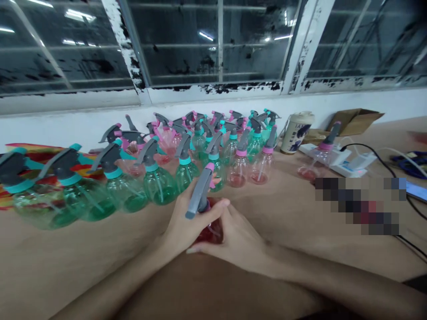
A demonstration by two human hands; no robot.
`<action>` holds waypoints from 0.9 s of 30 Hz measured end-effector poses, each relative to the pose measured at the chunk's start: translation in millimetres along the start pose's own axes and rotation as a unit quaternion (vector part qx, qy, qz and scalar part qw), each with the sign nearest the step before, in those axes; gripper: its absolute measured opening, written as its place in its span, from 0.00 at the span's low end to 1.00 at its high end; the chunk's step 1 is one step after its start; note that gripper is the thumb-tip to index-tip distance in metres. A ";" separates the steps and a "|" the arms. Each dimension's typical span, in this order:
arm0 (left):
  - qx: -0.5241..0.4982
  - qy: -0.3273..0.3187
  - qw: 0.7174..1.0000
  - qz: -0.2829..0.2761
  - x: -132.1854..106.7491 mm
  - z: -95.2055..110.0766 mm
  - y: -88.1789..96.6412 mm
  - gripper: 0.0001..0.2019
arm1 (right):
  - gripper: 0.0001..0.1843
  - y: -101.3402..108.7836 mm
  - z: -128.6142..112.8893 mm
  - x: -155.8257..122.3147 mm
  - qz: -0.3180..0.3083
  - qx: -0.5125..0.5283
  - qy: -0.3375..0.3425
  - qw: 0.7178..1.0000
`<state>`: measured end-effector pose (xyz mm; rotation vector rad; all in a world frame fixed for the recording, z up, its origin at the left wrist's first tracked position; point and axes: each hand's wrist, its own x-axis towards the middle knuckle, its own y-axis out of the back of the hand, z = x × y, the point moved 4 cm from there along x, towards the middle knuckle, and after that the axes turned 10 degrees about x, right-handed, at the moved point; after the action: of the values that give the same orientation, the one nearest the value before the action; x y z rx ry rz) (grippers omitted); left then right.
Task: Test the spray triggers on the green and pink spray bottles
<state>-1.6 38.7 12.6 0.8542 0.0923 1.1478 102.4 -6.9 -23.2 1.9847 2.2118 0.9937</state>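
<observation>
Close in front of me is a red spray bottle (pixel 215 233) with a grey trigger head and pink nozzle tip, held between both hands. My left hand (pixel 187 218) closes round its neck and upper part, just under the spray head. Lower down, my right hand (pixel 240 235) wraps the body from the right side, its thumb across the front. The bottle's far side and base are hidden by my hands. Just beyond stands a row of green spray bottles (pixel 160 186) with teal collars, running off to the left. Two pink spray bottles (pixel 238 171) stand behind my right hand.
More pink and green spray bottles crowd against the white window wall. At the right are a patterned tumbler (pixel 296 133), an open cardboard box (pixel 355 122), a lone pink spray bottle (pixel 320 158), a white power strip (pixel 350 166) and black cables. A blurred-out patch covers part of the right side.
</observation>
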 end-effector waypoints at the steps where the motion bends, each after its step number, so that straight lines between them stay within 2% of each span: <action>1: -0.006 -0.004 1.000 -0.005 -0.4 0.8 0.1 0.21 | 0.37 -1.4 -1.7 0.7 0.006 -0.003 0.012 1.000; 5: 0.005 -0.035 0.999 -0.008 -3.9 5.5 1.4 0.28 | 0.33 3.1 -2.3 -3.0 0.004 -0.012 0.008 1.000; 9: 0.039 -0.068 0.995 -0.054 -12.0 3.7 -10.0 0.29 | 0.31 27.1 1.4 -16.4 0.012 -0.022 -0.010 1.000; 13: 0.113 -0.082 0.985 -0.098 -22.3 -10.1 -30.5 0.28 | 0.30 70.6 18.1 -38.4 0.027 -0.079 -0.044 0.996; 15: 0.169 -0.080 0.977 -0.105 -26.8 -19.5 -39.2 0.27 | 0.30 98.3 31.3 -51.0 0.037 -0.124 -0.049 0.990; 20: 0.274 -0.093 0.951 -0.109 -31.8 -40.0 -52.7 0.24 | 0.31 170.9 73.0 -72.6 0.109 -0.237 -0.049 0.964; 23: 0.316 -0.110 0.936 -0.113 -31.1 -45.8 -56.8 0.23 | 0.30 202.9 96.5 -69.1 0.142 -0.241 -0.065 0.958; 27: 0.344 -0.111 0.925 -0.113 -30.4 -46.6 -57.7 0.22 | 0.29 227.7 116.4 -47.4 0.151 -0.249 -0.085 0.953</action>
<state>6.6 30.9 -66.7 1.5483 0.4154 0.7882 362.2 1.3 -31.9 2.0867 1.4112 1.2032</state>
